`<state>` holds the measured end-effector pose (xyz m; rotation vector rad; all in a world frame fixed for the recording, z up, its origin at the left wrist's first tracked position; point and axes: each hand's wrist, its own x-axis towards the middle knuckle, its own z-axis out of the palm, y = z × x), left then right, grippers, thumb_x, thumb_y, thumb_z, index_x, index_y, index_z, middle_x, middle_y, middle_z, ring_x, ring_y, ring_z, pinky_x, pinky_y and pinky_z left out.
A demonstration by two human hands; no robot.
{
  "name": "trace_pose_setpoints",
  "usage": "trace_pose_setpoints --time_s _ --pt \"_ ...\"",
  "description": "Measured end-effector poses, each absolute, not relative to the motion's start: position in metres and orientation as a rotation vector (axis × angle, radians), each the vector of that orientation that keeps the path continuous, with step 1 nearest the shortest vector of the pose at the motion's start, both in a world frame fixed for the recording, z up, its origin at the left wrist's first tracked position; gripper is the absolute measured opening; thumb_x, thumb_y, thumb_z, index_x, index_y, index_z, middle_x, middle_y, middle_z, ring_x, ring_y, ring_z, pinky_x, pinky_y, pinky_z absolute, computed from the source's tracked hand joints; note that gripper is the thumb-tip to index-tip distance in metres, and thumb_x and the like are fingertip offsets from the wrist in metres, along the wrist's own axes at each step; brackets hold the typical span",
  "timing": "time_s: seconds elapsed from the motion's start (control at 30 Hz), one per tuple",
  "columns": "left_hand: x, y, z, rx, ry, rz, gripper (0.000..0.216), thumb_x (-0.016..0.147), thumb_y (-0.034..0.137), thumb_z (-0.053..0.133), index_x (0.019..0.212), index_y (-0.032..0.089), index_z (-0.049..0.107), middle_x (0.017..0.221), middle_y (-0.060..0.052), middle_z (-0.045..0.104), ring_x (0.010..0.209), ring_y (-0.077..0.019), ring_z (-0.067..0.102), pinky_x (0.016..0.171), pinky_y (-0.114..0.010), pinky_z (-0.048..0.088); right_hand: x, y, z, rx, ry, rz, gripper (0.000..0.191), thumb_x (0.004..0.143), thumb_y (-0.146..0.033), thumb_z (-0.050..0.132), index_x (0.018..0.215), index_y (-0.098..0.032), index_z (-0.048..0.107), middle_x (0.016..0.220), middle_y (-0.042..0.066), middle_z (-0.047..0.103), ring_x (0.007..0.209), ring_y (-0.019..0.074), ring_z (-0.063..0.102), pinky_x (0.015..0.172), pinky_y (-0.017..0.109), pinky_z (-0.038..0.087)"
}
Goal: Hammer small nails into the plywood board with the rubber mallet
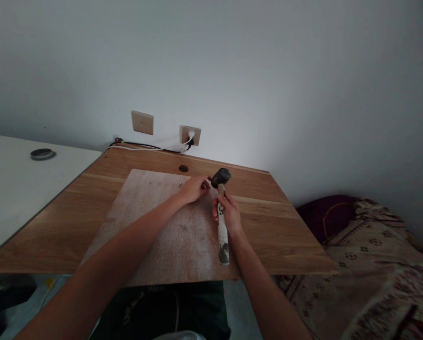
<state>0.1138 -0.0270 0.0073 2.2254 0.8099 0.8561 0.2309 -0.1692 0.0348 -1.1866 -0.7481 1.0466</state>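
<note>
My right hand [231, 215] grips a hammer [222, 231] by the upper part of its worn, white-flecked handle. The dark, stubby hammer head [221, 177] points away from me, just right of my left fingertips. My left hand [196, 189] rests over the far part of a thin, pale wooden board [161, 255], its fingers curled together. What they pinch, if anything, is too small to make out. Small nail-like specks run in a row along the board's far edge, left of my left hand, and one short nail-like piece [180, 184] stands out among them.
Under the board is a wooden tabletop [278, 236] with a round cable hole [183, 168]. Cables [147, 147] run along its back to a wall socket [190, 134]. At left, a white table [12, 189] bears a round dark object [43, 154]. Patterned bedding [363, 264] lies at right.
</note>
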Motion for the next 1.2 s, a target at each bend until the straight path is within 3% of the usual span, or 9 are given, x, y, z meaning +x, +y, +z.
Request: trace_pose_setpoints --time_s 0.6,0.8,1.2 --pt "0.1141 -0.0263 0.0052 2.226 0.866 0.820 0.039 0.084 0.009 0.071 0.121 0.018 0.070 0.099 -0.005 0.081 0.087 -0.0187 0.076 0.080 -0.028 0.058 0.2292 -0.1769 0.0386 -1.238 -0.865 1.007 0.035 0.071 -0.050 0.077 0.087 -0.022 0.063 0.058 -0.007 0.060 0.034 0.0097 0.046 0.030 0.022 0.035" --pt "0.1139 -0.0300 0.0110 2.210 0.897 0.775 0.048 0.080 0.002 0.068 0.126 0.016 0.069 0.102 -0.006 0.082 0.091 -0.0205 0.078 0.083 -0.029 0.058 0.2290 -0.1764 0.0399 -1.281 -0.867 1.035 0.037 0.068 -0.048 0.077 0.091 -0.021 0.065 0.057 -0.007 0.060 0.033 0.0105 0.046 0.029 0.024 0.035" --pt "0.1139 -0.0274 0.0084 2.241 0.895 0.811 0.037 0.080 0.007 0.071 0.116 0.016 0.071 0.095 -0.005 0.081 0.086 -0.0210 0.076 0.078 -0.028 0.057 0.2275 -0.1785 0.0387 -1.301 -0.889 1.033 0.039 0.070 -0.051 0.076 0.095 -0.022 0.064 0.058 -0.008 0.059 0.033 0.0099 0.044 0.030 0.024 0.033"
